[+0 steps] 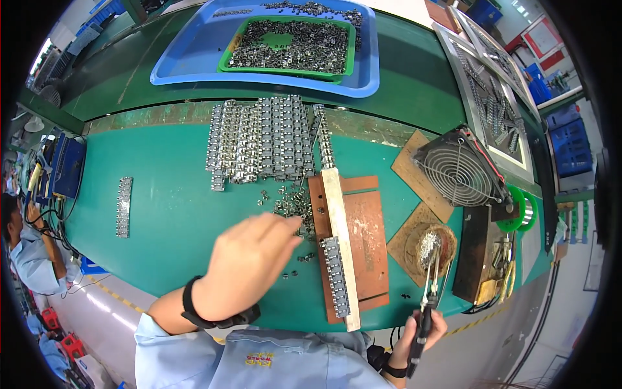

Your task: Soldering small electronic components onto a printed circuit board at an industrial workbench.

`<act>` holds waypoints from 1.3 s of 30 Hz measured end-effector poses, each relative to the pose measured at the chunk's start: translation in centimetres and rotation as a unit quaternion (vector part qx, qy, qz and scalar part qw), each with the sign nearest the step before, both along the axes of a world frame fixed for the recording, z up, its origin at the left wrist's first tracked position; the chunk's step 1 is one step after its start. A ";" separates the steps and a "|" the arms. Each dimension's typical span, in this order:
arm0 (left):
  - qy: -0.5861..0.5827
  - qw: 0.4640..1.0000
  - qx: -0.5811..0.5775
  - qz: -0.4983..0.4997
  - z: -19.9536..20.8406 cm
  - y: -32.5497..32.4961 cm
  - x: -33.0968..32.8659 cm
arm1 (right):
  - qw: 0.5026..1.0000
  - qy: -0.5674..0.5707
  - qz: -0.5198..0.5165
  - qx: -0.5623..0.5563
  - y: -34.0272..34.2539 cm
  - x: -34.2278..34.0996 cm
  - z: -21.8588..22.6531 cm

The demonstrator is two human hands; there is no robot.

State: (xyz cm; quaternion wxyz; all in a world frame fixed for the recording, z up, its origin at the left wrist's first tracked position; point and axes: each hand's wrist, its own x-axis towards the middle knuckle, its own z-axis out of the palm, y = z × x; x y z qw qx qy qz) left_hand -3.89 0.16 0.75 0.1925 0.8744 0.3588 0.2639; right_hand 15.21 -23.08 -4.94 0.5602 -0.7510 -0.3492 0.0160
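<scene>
My left hand [249,262] reaches over the table with its fingers pinched together at the edge of a pile of small metal parts [295,202]. What lies between the fingertips is hidden. My right hand [414,337] grips the black handle of a soldering iron [424,327] with long metal prongs. Its tips point into a round brown dish [449,249] holding silvery material. Between my hands, a strip of grey connectors [335,275] lies along a pale bar [338,227] on a copper-brown board [367,240].
Rows of metal connector strips [278,139] lie behind the pile. One separate strip [123,207] is at left. A blue tray [184,58] holds a green tray [223,65] of small parts. At right are a black fan [457,168] and a green wire spool [516,209].
</scene>
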 end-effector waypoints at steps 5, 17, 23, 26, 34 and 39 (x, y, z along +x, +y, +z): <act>0.026 0.999 -0.021 -0.026 0.6 0.6 -1.3 | 0.998 0.051 0.026 0.000 1.1 -0.1 0.6; 0.172 0.969 -0.117 -0.133 -1.5 -1.5 -0.6 | 0.982 0.110 0.147 0.051 3.2 -0.8 -1.0; 0.017 0.989 -0.138 -0.057 -1.1 -1.1 -0.1 | 0.979 0.123 0.155 0.053 3.3 -0.5 -0.9; -0.028 0.976 -0.205 -0.066 -0.8 -0.7 -0.2 | 0.978 0.127 0.157 0.056 3.4 -0.6 -0.7; -0.139 0.837 -0.527 -0.053 -0.9 -0.4 -0.5 | 0.975 0.135 0.170 0.051 2.9 -0.3 -1.1; -0.163 0.761 -0.627 -0.030 -0.8 -0.3 -0.1 | 0.960 0.205 0.176 0.070 3.1 -0.1 -0.2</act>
